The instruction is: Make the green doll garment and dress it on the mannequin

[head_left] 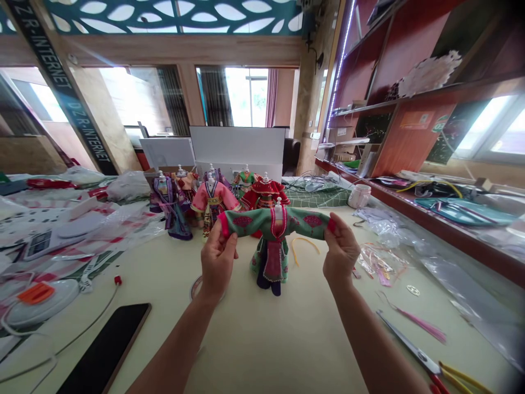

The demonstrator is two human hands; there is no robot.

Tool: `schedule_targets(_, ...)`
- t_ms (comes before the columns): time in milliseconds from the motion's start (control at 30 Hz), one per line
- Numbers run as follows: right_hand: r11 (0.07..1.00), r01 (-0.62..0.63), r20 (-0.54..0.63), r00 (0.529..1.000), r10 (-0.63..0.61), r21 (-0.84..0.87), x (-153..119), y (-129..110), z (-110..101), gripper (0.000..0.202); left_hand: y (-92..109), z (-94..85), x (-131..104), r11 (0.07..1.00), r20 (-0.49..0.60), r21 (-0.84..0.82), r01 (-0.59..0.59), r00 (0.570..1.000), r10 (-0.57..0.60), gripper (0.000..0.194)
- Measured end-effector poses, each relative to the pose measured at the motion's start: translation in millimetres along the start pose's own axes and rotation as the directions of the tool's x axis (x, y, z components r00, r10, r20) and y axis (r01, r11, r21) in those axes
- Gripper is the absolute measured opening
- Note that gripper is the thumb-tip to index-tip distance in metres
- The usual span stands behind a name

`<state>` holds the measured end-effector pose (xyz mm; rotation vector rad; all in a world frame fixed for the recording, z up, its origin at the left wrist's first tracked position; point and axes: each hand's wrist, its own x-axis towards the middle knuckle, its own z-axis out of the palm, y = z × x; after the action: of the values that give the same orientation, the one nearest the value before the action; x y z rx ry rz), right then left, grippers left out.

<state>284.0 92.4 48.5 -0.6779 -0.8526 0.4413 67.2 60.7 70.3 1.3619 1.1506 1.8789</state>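
A small green robe with pink trim, red fan-shaped patterns and a dark lower skirt stands in front of me on a little white-topped stand. Its two sleeves are stretched out level to either side. My left hand pinches the pink cuff of the left sleeve. The pink cuff of the right sleeve is between the fingers of my right hand. A yellow cord lies on the table behind the robe. Partly hidden by my left wrist is a small round dish.
Several dressed miniature stands, including a pink robe, are grouped behind. A phone and a scale lie to the left. On the right are scissors, a pink tassel, clear plastic bags and a white cup.
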Motion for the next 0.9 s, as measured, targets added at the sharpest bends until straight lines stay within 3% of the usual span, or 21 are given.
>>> schedule_targets(133, 1.0, -0.008, -0.015, 1.0, 0.007, -0.015, -2, 2, 0, 0.036, -3, 0.1, -3, 1.0, -0.049, 0.019, -0.01, 0.999, 0.011, 0.051)
schedule_targets(333, 0.994, -0.095, 0.007, 0.995, 0.096, -0.053, -6, 6, 1, 0.034, -5, 4.0, -5, 0.999, -0.045, -0.028, 0.017, 0.999, -0.018, 0.04)
schedule_targets(533, 0.985, -0.128, -0.042, 0.991, 0.124, -0.116, -5, 10, -2, 0.03, -5, 4.3, -4, 0.998, -0.039, -0.064, 0.029, 0.999, -0.032, 0.027)
schedule_targets(800, 0.963, -0.158, -0.101, 0.985, 0.139, -0.217, -3, 19, -8, 0.024, -3, 1.2, 1, 0.997, -0.167, -0.074, 0.004, 0.986, -0.016, 0.039)
schedule_targets(900, 0.961, -0.14, -0.109, 0.987, 0.117, -0.238, 0, 20, -9, 0.024, -1, -2.5, 1, 0.998, -0.256, -0.044, -0.053, 0.966, 0.04, 0.043)
